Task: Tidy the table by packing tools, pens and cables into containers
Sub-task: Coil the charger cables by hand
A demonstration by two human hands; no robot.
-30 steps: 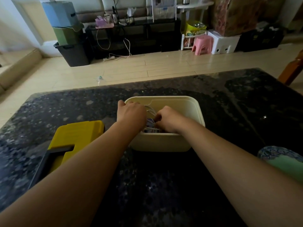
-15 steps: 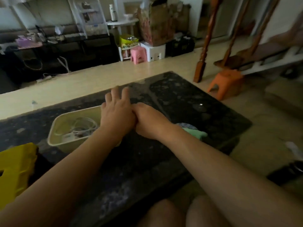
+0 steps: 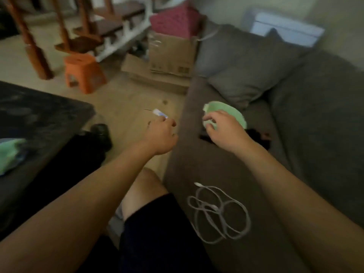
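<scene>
Left hand pinches a blurred white-blue stick. Right hand, at 1 o'clock, curls over a green disc; grip unclear.

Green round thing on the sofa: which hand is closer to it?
Right. The right hand reaches over the green round thing; the left hand is apart, above the floor, pinching a small white item.

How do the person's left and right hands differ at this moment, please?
The left hand hangs over the floor, while the right hand is over the grey sofa. The left hand pinches a small white-and-blue item that sticks out forward; the right hand's fingers curl down onto a pale green round thing, though blur hides whether they grip it. Both are extended forward with their backs up.
</scene>
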